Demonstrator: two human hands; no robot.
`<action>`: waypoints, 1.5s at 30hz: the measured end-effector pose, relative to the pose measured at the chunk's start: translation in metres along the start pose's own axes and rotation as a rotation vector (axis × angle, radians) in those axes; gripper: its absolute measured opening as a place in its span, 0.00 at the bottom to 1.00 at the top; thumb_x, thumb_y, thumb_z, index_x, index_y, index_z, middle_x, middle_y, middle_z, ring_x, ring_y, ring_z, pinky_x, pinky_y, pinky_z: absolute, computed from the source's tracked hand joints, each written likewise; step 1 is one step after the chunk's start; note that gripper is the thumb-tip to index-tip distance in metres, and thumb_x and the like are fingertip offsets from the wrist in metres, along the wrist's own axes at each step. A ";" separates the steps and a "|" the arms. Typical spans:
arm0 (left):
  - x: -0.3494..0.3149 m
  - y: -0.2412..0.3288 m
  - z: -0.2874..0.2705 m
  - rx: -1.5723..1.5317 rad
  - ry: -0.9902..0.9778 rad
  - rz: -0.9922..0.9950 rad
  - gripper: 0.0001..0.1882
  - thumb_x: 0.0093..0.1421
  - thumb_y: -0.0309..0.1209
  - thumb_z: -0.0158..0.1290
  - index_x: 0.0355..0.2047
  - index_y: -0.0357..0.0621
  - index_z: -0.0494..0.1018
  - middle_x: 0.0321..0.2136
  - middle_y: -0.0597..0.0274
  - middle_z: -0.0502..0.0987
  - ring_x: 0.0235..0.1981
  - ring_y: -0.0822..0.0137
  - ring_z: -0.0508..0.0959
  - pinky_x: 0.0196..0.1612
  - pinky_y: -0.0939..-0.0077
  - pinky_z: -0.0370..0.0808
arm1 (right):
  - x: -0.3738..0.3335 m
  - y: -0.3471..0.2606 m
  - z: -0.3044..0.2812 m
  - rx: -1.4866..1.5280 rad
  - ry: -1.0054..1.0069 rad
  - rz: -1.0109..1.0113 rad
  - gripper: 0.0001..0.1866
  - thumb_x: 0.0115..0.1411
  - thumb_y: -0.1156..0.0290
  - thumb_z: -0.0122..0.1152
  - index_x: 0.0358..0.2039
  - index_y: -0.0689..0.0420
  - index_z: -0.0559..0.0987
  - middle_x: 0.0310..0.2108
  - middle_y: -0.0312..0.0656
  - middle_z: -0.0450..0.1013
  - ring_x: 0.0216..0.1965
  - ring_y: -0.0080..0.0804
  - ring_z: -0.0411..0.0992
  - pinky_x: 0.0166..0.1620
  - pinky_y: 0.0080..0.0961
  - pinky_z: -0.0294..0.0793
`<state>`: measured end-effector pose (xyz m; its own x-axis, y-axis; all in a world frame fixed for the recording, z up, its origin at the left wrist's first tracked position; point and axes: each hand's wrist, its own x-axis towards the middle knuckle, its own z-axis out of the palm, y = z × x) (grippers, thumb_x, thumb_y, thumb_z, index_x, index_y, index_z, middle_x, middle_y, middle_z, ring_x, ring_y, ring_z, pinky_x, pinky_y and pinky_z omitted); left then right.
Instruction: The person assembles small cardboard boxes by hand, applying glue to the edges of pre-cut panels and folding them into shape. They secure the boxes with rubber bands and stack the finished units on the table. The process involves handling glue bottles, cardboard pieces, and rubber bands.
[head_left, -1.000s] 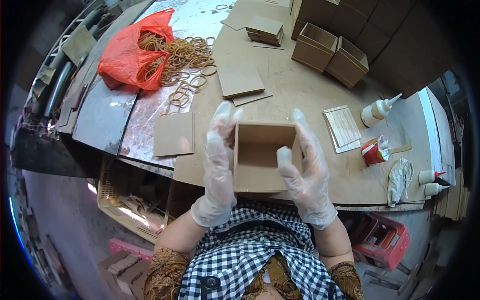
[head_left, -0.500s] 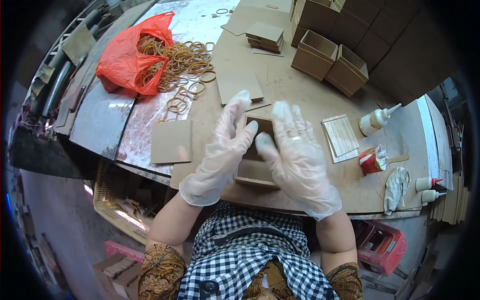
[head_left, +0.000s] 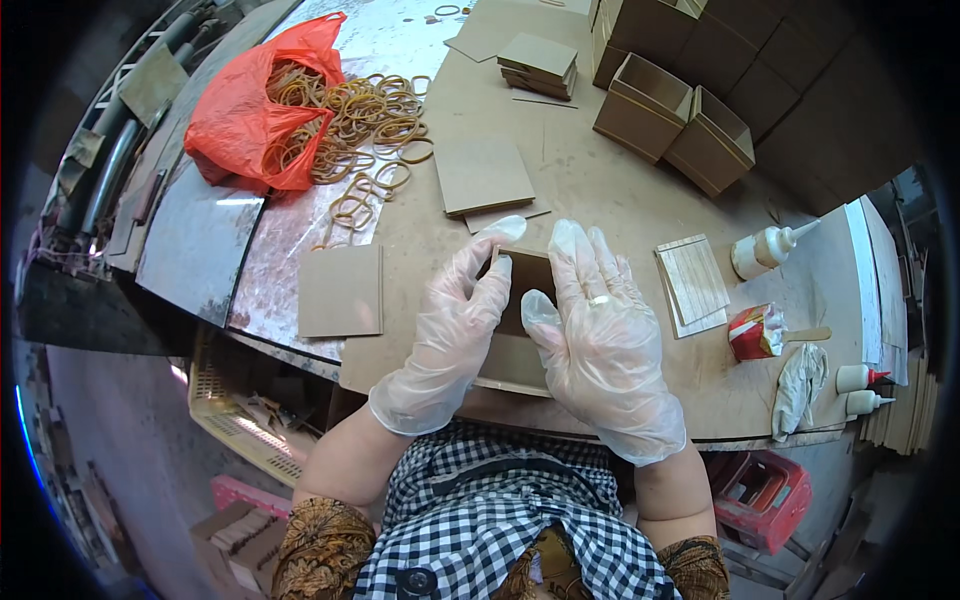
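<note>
An open-topped box (head_left: 515, 365) of brown board stands between my gloved hands near the table's front edge. My left hand (head_left: 447, 325) grips its left wall, the thumb over the upper edge by the far corner and the fingers outside. My right hand (head_left: 607, 350) lies along the right wall with its fingers stretched forward together. The right thumb reaches over to the inner side, so that wall sits between thumb and palm. Both hands hide most of the side walls. Just beyond the box lies a small stack of flat board panels (head_left: 485, 178).
Left of the hands lies a square panel (head_left: 340, 290); behind it, rubber bands (head_left: 375, 110) spill from a red plastic bag (head_left: 225, 130). On the right are light wood-grain panels (head_left: 692, 283), a glue bottle (head_left: 768, 250), a red-and-white cup (head_left: 752, 333) and a crumpled glove (head_left: 800, 390). Finished-looking boxes (head_left: 645, 105) stand behind.
Both hands have come slightly lower in the view with the box. My left thumb now rests at the box's far left corner, and my right hand has settled along the right wall.
</note>
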<state>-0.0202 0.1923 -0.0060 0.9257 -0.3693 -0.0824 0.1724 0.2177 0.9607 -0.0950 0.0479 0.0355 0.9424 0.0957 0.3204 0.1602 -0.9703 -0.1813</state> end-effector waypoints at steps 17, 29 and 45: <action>0.006 0.010 -0.012 -0.174 -0.152 -0.054 0.23 0.72 0.35 0.44 0.64 0.41 0.64 0.60 0.59 0.69 0.62 0.69 0.67 0.63 0.74 0.62 | 0.001 0.004 0.006 0.061 0.120 0.029 0.29 0.66 0.57 0.52 0.59 0.69 0.69 0.58 0.61 0.67 0.62 0.62 0.63 0.64 0.44 0.62; -0.007 0.037 -0.012 0.749 -0.192 0.672 0.23 0.67 0.28 0.49 0.62 0.39 0.66 0.61 0.49 0.69 0.65 0.56 0.65 0.67 0.66 0.59 | -0.029 0.051 -0.023 1.155 0.581 0.354 0.18 0.72 0.66 0.47 0.55 0.63 0.76 0.56 0.46 0.73 0.57 0.27 0.71 0.61 0.21 0.64; -0.008 0.007 -0.001 1.005 -0.161 0.818 0.27 0.58 0.18 0.49 0.60 0.33 0.66 0.58 0.36 0.67 0.62 0.41 0.66 0.63 0.56 0.65 | -0.011 0.020 0.008 0.140 0.211 0.070 0.20 0.65 0.70 0.53 0.57 0.62 0.72 0.55 0.53 0.71 0.57 0.56 0.68 0.60 0.46 0.66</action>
<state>-0.0256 0.1977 0.0014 0.5794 -0.5707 0.5818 -0.8083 -0.3112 0.4997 -0.0995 0.0288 0.0206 0.8731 -0.0331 0.4864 0.1497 -0.9313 -0.3321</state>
